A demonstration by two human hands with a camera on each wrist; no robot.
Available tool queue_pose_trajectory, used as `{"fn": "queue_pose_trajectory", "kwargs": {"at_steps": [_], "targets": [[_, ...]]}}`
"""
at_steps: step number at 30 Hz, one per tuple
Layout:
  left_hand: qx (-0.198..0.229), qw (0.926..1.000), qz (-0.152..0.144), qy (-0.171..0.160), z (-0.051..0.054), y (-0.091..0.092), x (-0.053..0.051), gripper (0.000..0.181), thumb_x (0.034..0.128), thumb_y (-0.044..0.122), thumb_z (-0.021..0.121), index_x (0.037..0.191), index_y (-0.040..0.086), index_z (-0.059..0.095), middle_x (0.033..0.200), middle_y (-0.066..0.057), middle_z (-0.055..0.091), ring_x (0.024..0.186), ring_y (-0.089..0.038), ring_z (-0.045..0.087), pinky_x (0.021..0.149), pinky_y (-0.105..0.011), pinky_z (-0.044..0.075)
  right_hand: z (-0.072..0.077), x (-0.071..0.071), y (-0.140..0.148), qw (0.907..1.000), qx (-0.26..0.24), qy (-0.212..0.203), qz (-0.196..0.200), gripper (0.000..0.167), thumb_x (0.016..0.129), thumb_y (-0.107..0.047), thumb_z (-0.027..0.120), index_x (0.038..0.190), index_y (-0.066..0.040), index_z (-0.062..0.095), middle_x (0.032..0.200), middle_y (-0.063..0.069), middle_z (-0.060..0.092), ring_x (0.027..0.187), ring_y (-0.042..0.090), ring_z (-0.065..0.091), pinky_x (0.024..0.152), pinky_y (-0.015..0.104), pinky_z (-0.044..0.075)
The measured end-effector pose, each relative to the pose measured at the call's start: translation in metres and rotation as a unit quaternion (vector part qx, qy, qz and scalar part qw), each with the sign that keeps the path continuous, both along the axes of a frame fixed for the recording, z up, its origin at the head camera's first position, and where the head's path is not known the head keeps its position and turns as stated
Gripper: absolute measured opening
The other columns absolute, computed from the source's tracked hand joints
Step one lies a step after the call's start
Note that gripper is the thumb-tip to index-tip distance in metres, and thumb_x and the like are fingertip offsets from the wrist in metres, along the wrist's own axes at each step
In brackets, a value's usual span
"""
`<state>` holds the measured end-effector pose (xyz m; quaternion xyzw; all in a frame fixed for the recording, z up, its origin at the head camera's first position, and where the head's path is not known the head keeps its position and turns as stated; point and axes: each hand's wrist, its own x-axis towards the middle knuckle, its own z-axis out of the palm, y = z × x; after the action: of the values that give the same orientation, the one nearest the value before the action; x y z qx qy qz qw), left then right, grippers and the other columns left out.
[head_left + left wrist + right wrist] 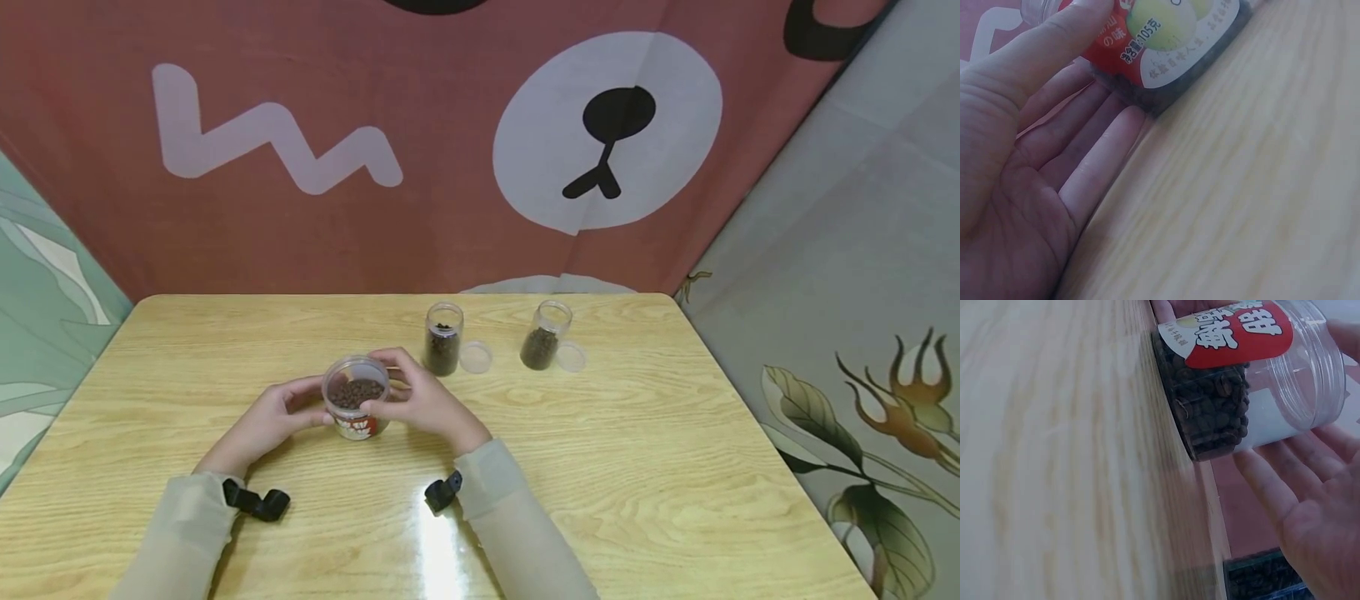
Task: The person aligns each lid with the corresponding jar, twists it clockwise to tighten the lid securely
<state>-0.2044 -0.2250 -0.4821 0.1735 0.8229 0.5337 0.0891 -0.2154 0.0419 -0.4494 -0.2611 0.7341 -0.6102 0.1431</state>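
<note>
A clear plastic jar with a red label (356, 427) stands on the table, partly filled with brown beans (1213, 406), its top uncovered. My left hand (273, 421) holds it from the left, thumb on the near side; in the left wrist view the thumb of this hand (1029, 144) lies on the label. From the right, my right hand (423, 398) grips the jar near its rim, the thumb in front and fingers behind. In the right wrist view the right hand's (1316, 481) fingers lie along the jar's side.
Two smaller uncovered jars of dark contents stand behind on the right, one (442, 346) nearer my right hand, the other (542, 343) farther right. A clear lid (476, 357) lies beside the first, another lid (572, 357) beside the second. Printed cloth (450, 242) hangs behind the table.
</note>
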Motion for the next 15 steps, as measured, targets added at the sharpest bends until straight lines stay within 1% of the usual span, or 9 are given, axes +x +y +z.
{"fn": "queue_pose_trajectory", "kwargs": {"at_steps": [4,8,11,15], "targets": [[0.001,1.0000,0.003,-0.002,0.0008,-0.0003,0.0005,0.060,0.0894,0.018,0.080,0.140,-0.003,0.056,0.142,-0.020,0.057,0.119,0.013,0.046,0.099,-0.007,0.035,0.0004,0.0021,-0.0055,0.9995,0.010,-0.006,-0.030,0.062,0.086,-0.018,0.084,0.134,-0.018,0.046,0.137,-0.001,0.055,0.132,0.018,0.051,0.106,0.027,0.045],[0.002,1.0000,0.003,-0.005,0.0019,-0.0001,0.0011,0.060,0.0895,0.019,0.080,0.140,-0.003,0.057,0.142,-0.019,0.057,0.119,0.013,0.046,0.099,-0.006,0.034,0.0009,0.0047,-0.0094,0.9978,0.023,-0.014,-0.061,0.063,0.082,-0.022,0.088,0.129,-0.021,0.046,0.131,-0.007,0.056,0.129,0.017,0.053,0.104,0.026,0.046],[0.001,1.0000,0.003,-0.005,0.0022,-0.0003,0.0013,0.060,0.0896,0.020,0.079,0.141,-0.002,0.057,0.142,-0.019,0.057,0.120,0.012,0.046,0.099,-0.006,0.034,0.0016,0.0059,-0.0103,0.9970,0.024,-0.018,-0.071,0.064,0.080,-0.021,0.089,0.127,-0.021,0.046,0.130,-0.007,0.056,0.129,0.017,0.053,0.105,0.026,0.046],[0.000,1.0000,0.002,-0.004,0.0015,-0.0004,0.0010,0.059,0.0898,0.020,0.079,0.141,-0.001,0.057,0.142,-0.019,0.058,0.119,0.012,0.047,0.099,-0.007,0.035,0.0018,0.0060,-0.0096,0.9971,0.019,-0.024,-0.070,0.064,0.080,-0.020,0.089,0.128,-0.021,0.046,0.130,-0.007,0.055,0.128,0.015,0.053,0.105,0.025,0.046]]}}
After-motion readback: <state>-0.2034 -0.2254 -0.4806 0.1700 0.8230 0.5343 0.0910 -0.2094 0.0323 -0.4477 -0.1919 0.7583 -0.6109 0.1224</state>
